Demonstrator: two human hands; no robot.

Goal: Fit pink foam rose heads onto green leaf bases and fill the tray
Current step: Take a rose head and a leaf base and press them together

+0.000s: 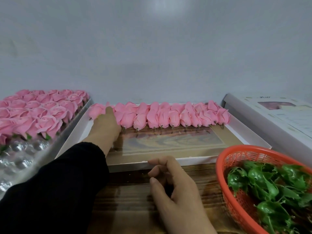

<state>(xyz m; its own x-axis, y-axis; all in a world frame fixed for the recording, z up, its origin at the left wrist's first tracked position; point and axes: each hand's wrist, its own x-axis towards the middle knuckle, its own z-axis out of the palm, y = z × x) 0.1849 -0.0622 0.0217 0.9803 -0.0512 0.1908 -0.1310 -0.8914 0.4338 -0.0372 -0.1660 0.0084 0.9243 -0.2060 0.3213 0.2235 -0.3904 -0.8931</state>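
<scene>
The loose pink rose heads [162, 115] lie in rows at the far end of a shallow white box [249, 132], stems toward the person for easy picking. The left hand [105, 125] reaches into the left end of the rows; its fingers seem to close on one head, though the hand's back hides the grip. The right hand [170, 181] hovers loosely curled, holding nothing, at the box's near rim. Green leaf bases [263, 183] wait in the orange basket [224, 159] at right; the clear tray [20, 149] at left is part filled. Bare counter [128, 196] lies between.
</scene>
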